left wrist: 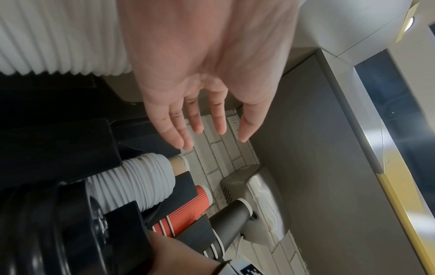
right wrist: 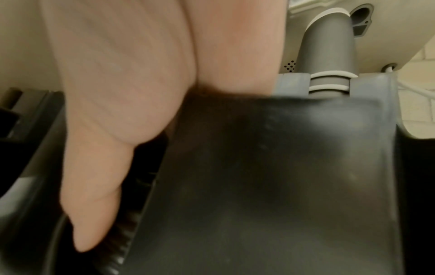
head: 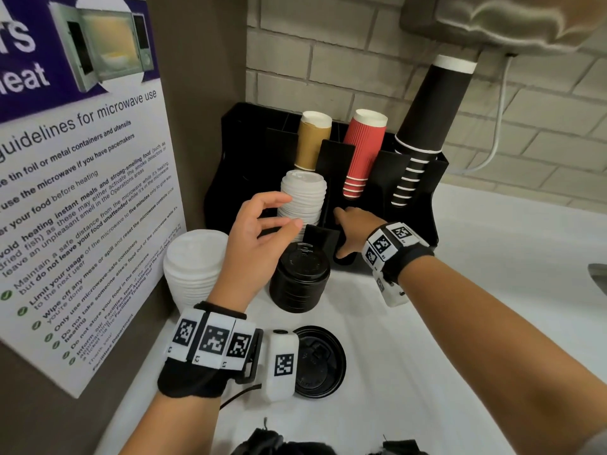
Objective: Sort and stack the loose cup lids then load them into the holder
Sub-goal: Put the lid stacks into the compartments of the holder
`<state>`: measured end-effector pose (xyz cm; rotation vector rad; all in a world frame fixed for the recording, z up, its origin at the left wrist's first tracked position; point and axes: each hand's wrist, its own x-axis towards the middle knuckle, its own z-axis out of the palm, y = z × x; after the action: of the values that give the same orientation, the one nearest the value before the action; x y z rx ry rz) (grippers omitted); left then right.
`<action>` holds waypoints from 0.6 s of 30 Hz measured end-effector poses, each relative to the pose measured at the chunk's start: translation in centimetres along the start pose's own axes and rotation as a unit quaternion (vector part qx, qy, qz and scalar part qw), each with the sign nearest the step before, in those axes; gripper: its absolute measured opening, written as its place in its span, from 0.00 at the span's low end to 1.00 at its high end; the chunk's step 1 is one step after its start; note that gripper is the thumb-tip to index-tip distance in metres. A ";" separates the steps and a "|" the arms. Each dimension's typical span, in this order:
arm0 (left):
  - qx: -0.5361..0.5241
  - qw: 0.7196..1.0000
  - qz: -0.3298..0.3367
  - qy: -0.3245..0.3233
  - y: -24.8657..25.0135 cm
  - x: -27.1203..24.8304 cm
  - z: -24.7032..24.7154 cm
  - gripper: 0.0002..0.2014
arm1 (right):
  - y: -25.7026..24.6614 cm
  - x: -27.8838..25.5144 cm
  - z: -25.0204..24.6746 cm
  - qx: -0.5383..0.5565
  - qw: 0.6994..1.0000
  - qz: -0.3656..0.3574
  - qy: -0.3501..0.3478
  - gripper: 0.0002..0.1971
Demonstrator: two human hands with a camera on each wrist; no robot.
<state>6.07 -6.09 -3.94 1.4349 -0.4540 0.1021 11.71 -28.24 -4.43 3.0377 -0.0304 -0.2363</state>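
Single black lid (head: 320,362) lay flat on the white surface (head: 460,339), nearest, beside the left wrist. Left hand (head: 259,238) hovered with fingers (left wrist: 175,128) spread, holding nothing, between the white lid stack (head: 193,267) and black lid stack (head: 300,277). Right hand (head: 353,224) reached into the holder (head: 423,198); fingers hidden, grip unclear. More white lids (head: 303,198) sat in the holder.

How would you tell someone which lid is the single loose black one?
Start at the black cup holder against the brick wall, then come toward the camera along the white counter. Past the black lid stack, the single black lid lies flat beside the left wrist, alone and unstacked.
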 end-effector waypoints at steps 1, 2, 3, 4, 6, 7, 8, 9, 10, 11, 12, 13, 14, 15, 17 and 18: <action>0.001 1.000 0.001 0.001 0.0 0.0 0.0 0.15 | -0.1 -0.2 -0.1 -0.004 1.000 0.000 -0.002 0.38; 0.001 1.000 0.002 0.001 0.0 0.0 -0.1 0.15 | -0.2 -0.6 -0.3 -0.004 1.000 0.000 -0.003 0.36; 0.001 1.000 0.004 0.002 0.1 0.0 -0.2 0.15 | -0.2 -1.1 -0.6 0.002 1.000 -0.001 0.007 0.34; 0.001 1.000 0.006 0.003 0.1 0.0 -0.3 0.15 | -0.2 -1.8 -1.0 0.021 0.999 0.001 0.028 0.30; 0.003 1.000 0.011 0.007 0.2 0.1 -0.5 0.15 | -0.1 -3.8 -1.8 0.086 0.991 0.012 0.100 0.19; 0.004 1.000 0.014 0.009 0.2 0.1 -0.7 0.15 | -0.3 -5.0 -2.0 0.111 0.986 0.015 0.127 0.14; 0.004 1.000 0.017 0.010 0.3 0.1 -0.8 0.15 | -0.6 -6.3 -2.0 0.125 0.983 0.012 0.130 0.10; 0.003 1.000 0.020 0.010 0.4 0.0 -0.9 0.15 | -1.0 -7.5 -2.0 0.113 0.988 0.001 0.109 0.08; 0.002 1.000 0.022 0.009 0.5 0.0 -0.9 0.15 | -1.5 -8.4 -1.7 0.091 0.993 -0.020 0.073 0.09; 0.003 1.000 0.024 0.008 0.5 -0.1 -0.9 0.15 | -1.9 -9.3 -1.4 0.083 0.995 -0.032 0.041 0.11; 0.005 1.000 0.026 0.009 0.6 -0.2 -0.9 0.15 | -2.1 -9.9 -1.2 0.101 0.994 -0.039 0.021 0.11; 0.006 1.000 0.026 0.009 0.6 -0.3 -0.9 0.15 | -2.2 -10.4 -1.0 0.123 0.991 -0.049 0.024 0.12; 0.008 1.000 0.025 0.010 0.6 -0.3 -0.8 0.15 | -2.2 -10.7 -0.8 0.140 0.987 -0.062 0.044 0.12; 0.009 1.000 0.024 0.011 0.6 -0.4 -0.7 0.14 | -2.3 -11.0 -0.5 0.149 0.985 -0.071 0.054 0.12; 0.013 1.000 0.021 0.009 0.7 -0.5 -0.6 0.14 | -2.7 -11.4 0.3 0.174 0.981 -0.081 0.000 0.14; 0.016 1.000 0.019 0.005 0.8 -0.5 -0.6 0.14 | -3.1 -11.5 0.9 0.175 0.980 -0.079 -0.056 0.16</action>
<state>5.46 -5.31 -3.44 1.4569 -0.4742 0.1482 0.21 -24.88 -3.83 3.3763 0.1816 -0.4587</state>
